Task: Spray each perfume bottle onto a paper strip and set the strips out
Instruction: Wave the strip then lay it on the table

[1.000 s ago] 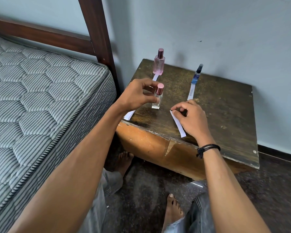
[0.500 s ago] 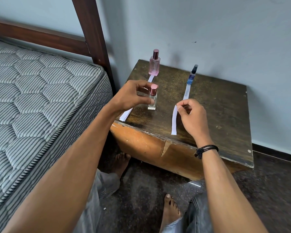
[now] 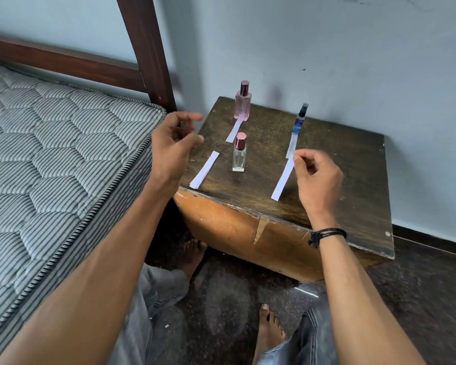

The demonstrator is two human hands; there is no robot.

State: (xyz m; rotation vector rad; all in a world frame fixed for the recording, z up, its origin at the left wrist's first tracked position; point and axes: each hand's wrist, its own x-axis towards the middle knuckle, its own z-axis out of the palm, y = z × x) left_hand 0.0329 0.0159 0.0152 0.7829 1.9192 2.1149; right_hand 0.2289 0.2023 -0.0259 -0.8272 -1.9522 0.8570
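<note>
Three bottles stand on the dark wooden bedside table (image 3: 340, 180). A pink bottle (image 3: 242, 105) is at the back left with a white strip (image 3: 234, 130) in front of it. A slim blue spray bottle (image 3: 299, 119) stands at the back right, also with a strip (image 3: 292, 144) before it. A small clear bottle with a pink cap (image 3: 239, 153) stands in the middle. My right hand (image 3: 317, 180) pinches the top end of a paper strip (image 3: 282, 180) that lies on the table. My left hand (image 3: 173, 150) hovers empty, fingers loosely curled, left of the clear bottle. A small stack of strips (image 3: 204, 169) lies near the table's left edge.
A striped quilted mattress (image 3: 50, 167) and its dark wooden bedpost (image 3: 148, 48) are at the left, close to the table. A pale wall stands behind. My bare feet and jeans are on the dark floor (image 3: 419, 299) below the table's front edge.
My left hand has let go of the clear bottle and drawn back to the left. My right hand has shifted the strip rightward and up, below the blue bottle's strip.
</note>
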